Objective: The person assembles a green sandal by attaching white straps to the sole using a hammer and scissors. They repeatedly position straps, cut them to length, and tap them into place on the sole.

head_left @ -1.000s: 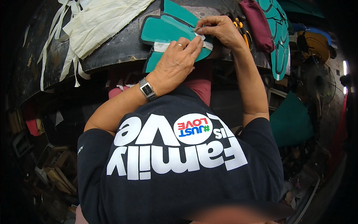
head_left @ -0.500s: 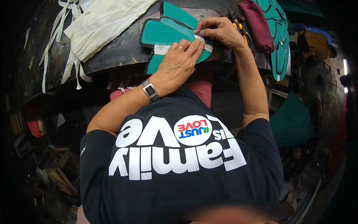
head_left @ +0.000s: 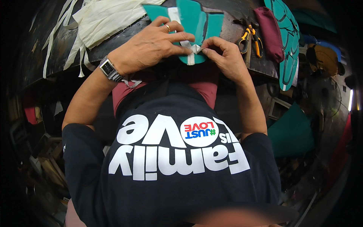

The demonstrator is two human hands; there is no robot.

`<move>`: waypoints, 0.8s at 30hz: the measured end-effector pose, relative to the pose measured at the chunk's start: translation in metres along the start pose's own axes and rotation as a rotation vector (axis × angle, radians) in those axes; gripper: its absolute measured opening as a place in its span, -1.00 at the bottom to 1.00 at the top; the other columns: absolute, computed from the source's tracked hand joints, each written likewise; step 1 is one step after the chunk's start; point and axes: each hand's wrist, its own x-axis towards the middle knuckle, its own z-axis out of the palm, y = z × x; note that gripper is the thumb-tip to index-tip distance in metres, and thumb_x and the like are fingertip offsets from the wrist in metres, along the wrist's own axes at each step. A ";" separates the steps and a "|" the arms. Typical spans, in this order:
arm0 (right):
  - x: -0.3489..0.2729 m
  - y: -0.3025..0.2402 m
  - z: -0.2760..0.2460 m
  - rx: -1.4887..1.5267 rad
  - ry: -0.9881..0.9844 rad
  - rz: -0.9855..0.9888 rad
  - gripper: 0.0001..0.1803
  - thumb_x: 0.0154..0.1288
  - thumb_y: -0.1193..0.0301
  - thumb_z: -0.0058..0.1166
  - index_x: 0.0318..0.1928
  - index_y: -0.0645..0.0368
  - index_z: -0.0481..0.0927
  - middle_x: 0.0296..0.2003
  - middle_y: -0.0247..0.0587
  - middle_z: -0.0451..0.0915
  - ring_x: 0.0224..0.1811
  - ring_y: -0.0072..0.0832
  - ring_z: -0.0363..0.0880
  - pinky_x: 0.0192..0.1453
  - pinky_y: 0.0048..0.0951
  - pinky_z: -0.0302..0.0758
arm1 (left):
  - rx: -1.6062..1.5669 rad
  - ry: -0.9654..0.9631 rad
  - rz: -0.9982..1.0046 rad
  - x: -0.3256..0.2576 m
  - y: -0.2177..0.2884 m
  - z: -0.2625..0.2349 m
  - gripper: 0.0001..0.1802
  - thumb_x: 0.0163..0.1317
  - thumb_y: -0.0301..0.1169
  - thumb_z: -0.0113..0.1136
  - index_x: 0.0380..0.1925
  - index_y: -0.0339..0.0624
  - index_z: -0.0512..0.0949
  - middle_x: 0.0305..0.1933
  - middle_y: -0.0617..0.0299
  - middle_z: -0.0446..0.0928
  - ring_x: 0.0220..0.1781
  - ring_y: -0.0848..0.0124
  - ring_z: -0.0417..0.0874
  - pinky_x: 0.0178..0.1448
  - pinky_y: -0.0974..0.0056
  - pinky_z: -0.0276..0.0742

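A teal-green cut piece (head_left: 191, 19) with dark edging lines lies at the table's near edge, its narrow rounded end toward me. White tape (head_left: 174, 15) runs across it, and a bunched white fold sits near the rounded end. My left hand (head_left: 151, 44) lies over the piece from the left, fingers spread and index fingertip at the white fold; its thumb is hidden. On the other side, my right hand (head_left: 224, 55) pinches the edge of the white fold between thumb and index finger.
Yellow-and-black handled cutters (head_left: 251, 39) lie right of my right hand, beside a maroon pouch (head_left: 269, 32). More green pieces (head_left: 289, 49) hang over the right table edge. Cream cloth (head_left: 107, 19) and loose strips (head_left: 56, 38) lie at the left.
The green piece has turned so its rounded end points toward me. My left hand has shifted left and up with fingers spread wider; my right hand has come down and nearer me.
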 end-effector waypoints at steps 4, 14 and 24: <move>0.006 -0.003 0.009 0.041 0.073 0.113 -0.88 0.41 0.46 0.20 -0.15 0.26 0.64 -0.40 -0.45 0.59 -0.39 -0.77 0.46 -0.32 -0.67 0.42 | -0.090 -0.030 -0.131 -0.007 0.018 0.007 -0.51 0.14 -0.55 0.21 0.13 -0.13 0.59 0.21 0.20 0.53 0.29 0.27 0.50 0.42 0.15 0.30; 0.010 -0.007 0.004 -0.044 0.062 0.094 -0.87 0.33 0.50 0.27 -0.16 0.27 0.66 -0.42 -0.42 0.59 -0.38 -0.70 0.53 -0.28 -0.63 0.45 | -0.102 0.028 -0.340 -0.016 0.056 0.023 -0.11 0.02 -0.25 0.52 0.40 0.00 0.36 0.35 0.18 0.38 0.41 0.16 0.34 0.50 0.06 0.26; 0.009 -0.003 -0.010 -0.078 0.045 -0.111 -0.89 0.27 0.62 0.25 -0.18 0.30 0.71 -0.28 -0.32 0.62 -0.20 -0.61 0.58 -0.09 -0.58 0.49 | -0.110 0.006 -0.393 -0.015 0.064 0.027 -0.18 0.09 -0.36 0.42 0.40 -0.10 0.34 0.41 0.16 0.27 0.44 0.16 0.27 0.54 0.06 0.19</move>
